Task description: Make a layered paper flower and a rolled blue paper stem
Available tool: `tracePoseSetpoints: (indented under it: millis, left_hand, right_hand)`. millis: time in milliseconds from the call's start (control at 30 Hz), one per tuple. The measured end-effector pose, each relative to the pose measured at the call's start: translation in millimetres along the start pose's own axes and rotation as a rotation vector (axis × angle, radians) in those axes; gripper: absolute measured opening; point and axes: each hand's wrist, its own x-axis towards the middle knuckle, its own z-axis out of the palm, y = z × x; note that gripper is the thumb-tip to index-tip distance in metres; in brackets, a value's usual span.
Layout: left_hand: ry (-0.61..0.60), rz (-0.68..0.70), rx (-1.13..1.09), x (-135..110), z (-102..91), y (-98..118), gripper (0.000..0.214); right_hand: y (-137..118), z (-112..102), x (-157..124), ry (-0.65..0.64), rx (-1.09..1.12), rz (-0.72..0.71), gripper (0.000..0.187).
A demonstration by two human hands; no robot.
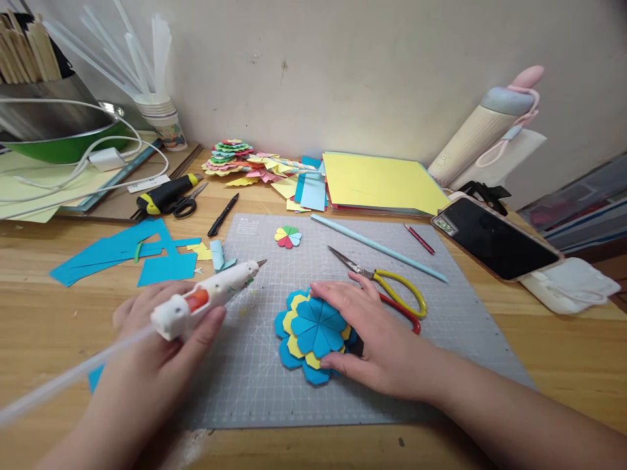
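Note:
My left hand is wrapped round a white hot glue gun, its nozzle pointing up and right, a long clear glue stick trailing from its back end. On the grey cutting mat rests a layered paper flower of blue and yellow petals. My right hand grips its right side between thumb and fingers, hiding part of that edge. Just beyond this hand lie scissors with one yellow and one red handle. A small multicoloured paper flower lies farther up the mat.
A pale blue paper stick and a dark red pencil lie on the mat. Blue paper pieces, a black pen and a utility knife are at left. Yellow paper is stacked behind; a phone stands right.

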Motion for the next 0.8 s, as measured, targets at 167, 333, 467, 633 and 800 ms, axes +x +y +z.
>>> tracePoseSetpoints:
  millis: [167, 333, 467, 633, 800]
  left_hand:
    - [-0.042, 0.331, 0.334, -1, 1.7, 1, 0.032]
    - [-0.063, 0.325, 0.561, -3, 10.5, 4, 0.033]
    - [-0.059, 0.301, 0.586, -3, 16.4, 2, 0.036]
    - [-0.046, 0.434, 0.423, -12, 8.2, 8, 0.054]
    - [-0.060, 0.535, 0.281, -17, 7.5, 35, 0.049]
  right_hand:
    - [-1, 5, 1, 0.007, 0.049, 0.030, 0.078]
    - [-1, 3, -3, 0.063, 0.000, -0.004, 0.069]
    - [-1, -2, -8, 0.091, -0.125, -0.146, 0.039]
    - [-1, -1, -10, 0.053, -0.186, -0.183, 0.035]
    - [-3, 1, -9, 0.047, -0.131, -0.082, 0.052]
